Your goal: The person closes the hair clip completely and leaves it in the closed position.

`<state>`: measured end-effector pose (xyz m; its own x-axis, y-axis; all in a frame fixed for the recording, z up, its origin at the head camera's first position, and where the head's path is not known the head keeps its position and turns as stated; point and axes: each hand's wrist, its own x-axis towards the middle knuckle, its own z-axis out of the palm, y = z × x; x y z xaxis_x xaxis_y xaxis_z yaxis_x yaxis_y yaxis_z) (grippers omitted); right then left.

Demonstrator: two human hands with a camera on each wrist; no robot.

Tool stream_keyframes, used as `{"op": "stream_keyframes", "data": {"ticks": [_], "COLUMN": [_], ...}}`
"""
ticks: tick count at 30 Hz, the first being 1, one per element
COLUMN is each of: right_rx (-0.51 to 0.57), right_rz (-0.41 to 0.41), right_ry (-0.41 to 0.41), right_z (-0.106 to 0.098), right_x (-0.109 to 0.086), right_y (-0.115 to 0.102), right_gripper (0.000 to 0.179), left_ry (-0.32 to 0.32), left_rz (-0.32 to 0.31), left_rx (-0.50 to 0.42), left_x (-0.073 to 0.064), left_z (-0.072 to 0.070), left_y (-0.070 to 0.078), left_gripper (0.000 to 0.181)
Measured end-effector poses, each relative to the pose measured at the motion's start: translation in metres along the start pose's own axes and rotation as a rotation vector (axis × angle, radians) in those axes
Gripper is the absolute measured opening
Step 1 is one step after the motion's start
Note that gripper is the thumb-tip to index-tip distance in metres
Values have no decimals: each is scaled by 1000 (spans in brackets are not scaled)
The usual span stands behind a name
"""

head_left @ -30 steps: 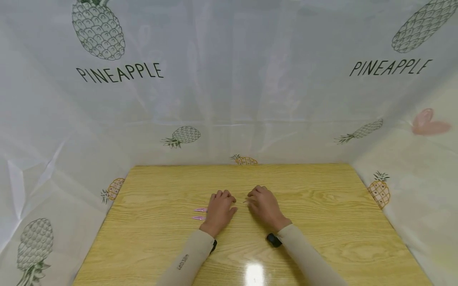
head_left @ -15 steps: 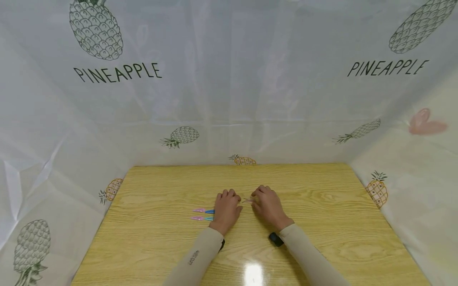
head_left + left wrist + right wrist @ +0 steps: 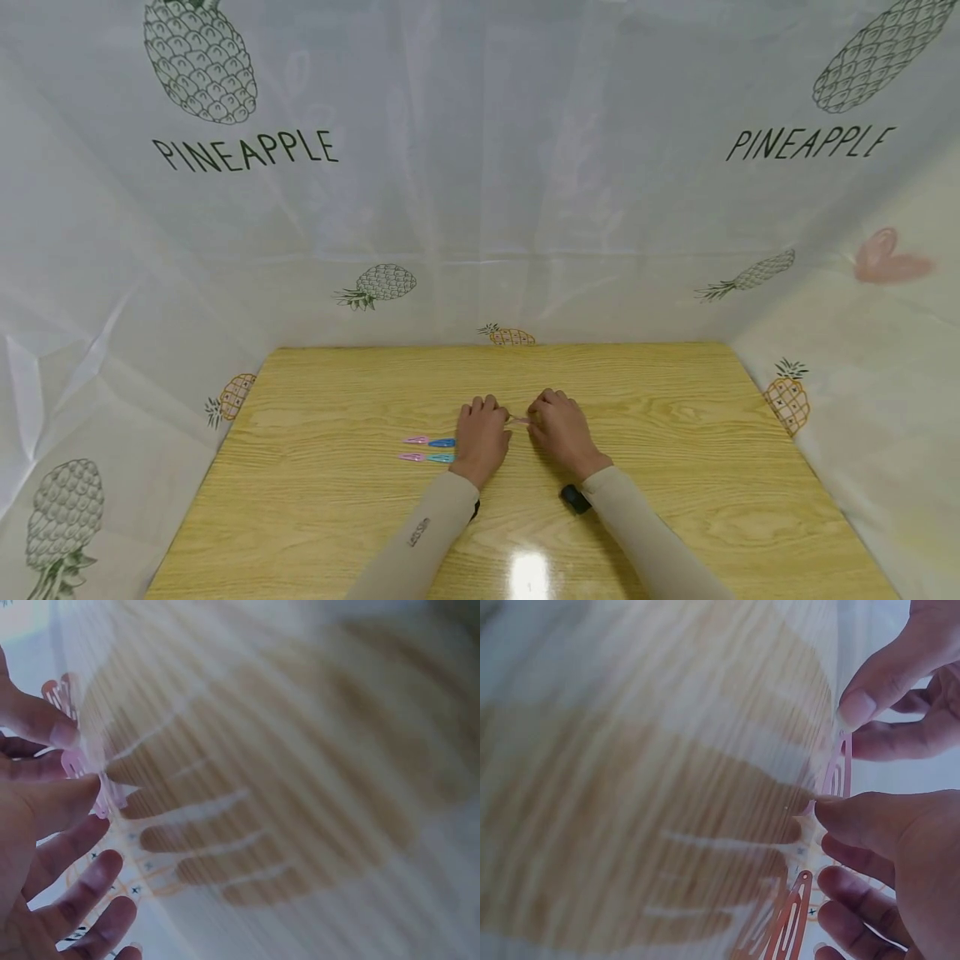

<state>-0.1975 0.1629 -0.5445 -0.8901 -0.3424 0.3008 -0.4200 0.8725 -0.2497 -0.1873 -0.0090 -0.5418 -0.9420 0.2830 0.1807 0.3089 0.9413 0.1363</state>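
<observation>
In the head view my left hand [image 3: 482, 437] and right hand [image 3: 561, 433] face each other over the table, a pink snap hair clip [image 3: 520, 421] between their fingertips. The left wrist view has the clip [image 3: 73, 763] between both thumbs. My left thumb and forefinger pinch its narrow end in the right wrist view, and my right thumb and forefinger grip its other end. An orange snap hair clip [image 3: 789, 919] lies beside my right fingers there; in the head view it is hidden by the hand.
Left of my left hand, two pink clips [image 3: 416, 440], a blue clip [image 3: 442, 443] and a teal clip [image 3: 440, 457] form two rows on the wooden table [image 3: 315, 500]. White pineapple-print sheeting [image 3: 480, 208] rises behind the table and along both sides.
My left hand has moved right to meet the pink clip at my right fingers, uncovering the blue and teal clips. My right hand stays almost where it was.
</observation>
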Motion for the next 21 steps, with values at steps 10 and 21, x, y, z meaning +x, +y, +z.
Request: {"op": "stream_keyframes", "data": {"ticks": [10, 21], "right_rx": [-9, -17], "right_rz": [29, 33], "right_ry": [2, 12], "right_z": [4, 0], "right_x": [4, 2], "right_y": [-4, -9], "right_gripper": [8, 12], "left_ry": [13, 17], "left_rz": [9, 9], "left_rx": [25, 38], "left_x": [4, 3], "left_z": [1, -1], "left_y": [9, 11], "left_gripper": [11, 5]}}
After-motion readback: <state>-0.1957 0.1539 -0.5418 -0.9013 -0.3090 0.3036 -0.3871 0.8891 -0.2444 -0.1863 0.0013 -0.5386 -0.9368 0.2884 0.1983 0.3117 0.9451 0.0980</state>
